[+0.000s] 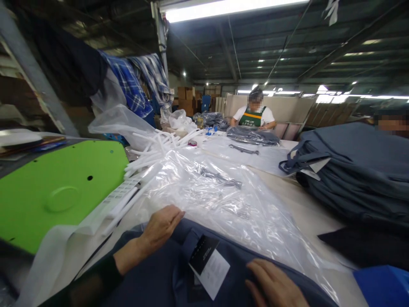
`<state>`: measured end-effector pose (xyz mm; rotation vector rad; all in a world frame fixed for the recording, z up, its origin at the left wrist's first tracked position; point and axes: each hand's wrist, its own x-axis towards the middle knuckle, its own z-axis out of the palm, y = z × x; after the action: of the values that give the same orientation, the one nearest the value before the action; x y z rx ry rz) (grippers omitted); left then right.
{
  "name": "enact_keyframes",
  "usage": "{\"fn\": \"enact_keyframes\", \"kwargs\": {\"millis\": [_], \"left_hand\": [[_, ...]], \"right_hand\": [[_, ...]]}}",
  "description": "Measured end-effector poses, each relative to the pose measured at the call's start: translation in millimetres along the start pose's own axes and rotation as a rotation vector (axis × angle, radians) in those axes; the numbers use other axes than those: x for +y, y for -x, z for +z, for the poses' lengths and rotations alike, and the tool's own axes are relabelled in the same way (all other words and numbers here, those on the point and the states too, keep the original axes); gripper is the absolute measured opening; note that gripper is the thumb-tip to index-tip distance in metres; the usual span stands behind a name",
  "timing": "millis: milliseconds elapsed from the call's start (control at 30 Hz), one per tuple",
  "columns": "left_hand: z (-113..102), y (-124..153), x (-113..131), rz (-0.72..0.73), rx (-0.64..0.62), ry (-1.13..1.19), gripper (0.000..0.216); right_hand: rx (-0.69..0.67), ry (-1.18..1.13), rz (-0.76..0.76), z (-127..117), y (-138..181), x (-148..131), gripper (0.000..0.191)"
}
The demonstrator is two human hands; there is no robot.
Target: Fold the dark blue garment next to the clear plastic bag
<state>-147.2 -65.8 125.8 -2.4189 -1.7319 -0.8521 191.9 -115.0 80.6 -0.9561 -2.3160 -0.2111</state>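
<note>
Head view: we press our left hand [161, 228] and right hand [275, 283], both open and flat, gripping nothing, on the navy garment [153, 273] at lower centre, beside its tag [209, 264].

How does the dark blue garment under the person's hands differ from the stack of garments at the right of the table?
The dark blue garment lies as a single spread piece with both hands on it, the left hand and the right hand; the stack of garments is piled many layers high and untouched. The near garment shows a black and white hang tag on top; the stack's white tags poke from its side. Both are dark blue-grey fabric.
</note>
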Motion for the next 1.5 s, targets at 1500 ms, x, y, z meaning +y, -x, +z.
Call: {"fn": "enact_keyframes", "kwargs": {"millis": [1500], "left_hand": [[3, 72, 46, -0.544, -0.675, 0.178, 0.044]], "right_hand": [[-0.334, -0.380, 0.643, 68, -53, -89, 0.012]]}}
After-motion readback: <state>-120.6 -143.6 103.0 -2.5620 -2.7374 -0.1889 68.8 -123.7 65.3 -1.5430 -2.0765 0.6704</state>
